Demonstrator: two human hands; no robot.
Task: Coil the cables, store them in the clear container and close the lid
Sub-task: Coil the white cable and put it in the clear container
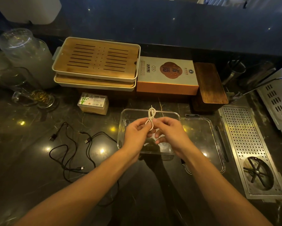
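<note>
Both your hands, left hand (137, 131) and right hand (168, 129), pinch the coiled white cable (150, 117) above the clear container (174, 154); next, lower it inside.

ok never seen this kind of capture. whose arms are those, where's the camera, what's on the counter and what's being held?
There is no machine here: a person works with two bare hands, and the single picture comes from a wide-angle camera worn on their head, looking forward and down.

The left hand and right hand meet over an open clear container and together pinch a white cable bunched into a small coil.

The container's lid lies flat to its right. To the left, black cables sprawl loose on the dark counter, not yet coiled.

Behind stand stacked wooden tea trays, an orange box and a small clear toothpick box. A perforated metal drain sits at the right.
</note>
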